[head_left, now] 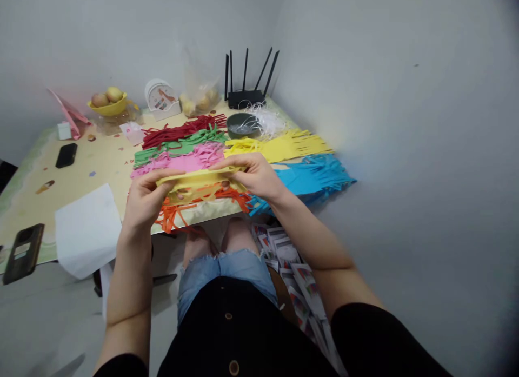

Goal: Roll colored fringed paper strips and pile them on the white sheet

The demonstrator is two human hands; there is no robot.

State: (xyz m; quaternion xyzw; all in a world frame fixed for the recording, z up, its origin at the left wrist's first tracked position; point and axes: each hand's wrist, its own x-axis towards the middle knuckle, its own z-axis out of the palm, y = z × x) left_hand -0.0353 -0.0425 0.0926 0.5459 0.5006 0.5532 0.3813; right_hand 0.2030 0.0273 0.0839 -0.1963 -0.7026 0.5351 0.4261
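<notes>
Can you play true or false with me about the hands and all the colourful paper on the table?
1. Both hands, left hand and right hand, hold the yellow piece. True.
2. The blue strips lie at the table's left end. False: they are at the right end.
3. Orange strips lie under the hands. True.
4. The router stands on the floor. False: it stands on the table, at the back.
</notes>
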